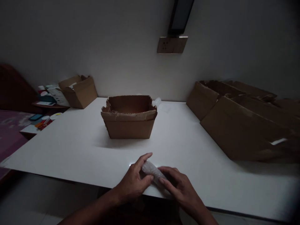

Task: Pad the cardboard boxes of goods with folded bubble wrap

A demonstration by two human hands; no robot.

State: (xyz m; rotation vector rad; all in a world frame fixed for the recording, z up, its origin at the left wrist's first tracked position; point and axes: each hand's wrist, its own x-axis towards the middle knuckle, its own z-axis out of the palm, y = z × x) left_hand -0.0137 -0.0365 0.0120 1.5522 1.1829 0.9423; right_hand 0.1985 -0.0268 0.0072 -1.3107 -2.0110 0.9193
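Bubble-wrapped bundle (152, 171) lies at the near edge of the white table (82, 147), close to the person's body, held between both hands; left hand (133, 182) wraps round its far end, forefinger stretched over the top and thumb pressed to its side; right hand (181, 186) pinches the near end with thumb and fingertips, so both hands are closed on it. The step looks like rolling or tightening the wrap; best done with the bundle kept down on the table top, one hand pinning it while the other draws the loose wrap snug, and both kept away from the edge so it can't slip off. An open cardboard box (128, 120) stands mid-table, well apart from the hands; flattened cartons (241, 125) lie at right. Hard to make out: what is inside the wrap; whether any flap is loose, since the palms cover it; the box's inside; a pale plastic thing (156, 102) behind the box; the clutter (47, 97) at far left in the dim light.
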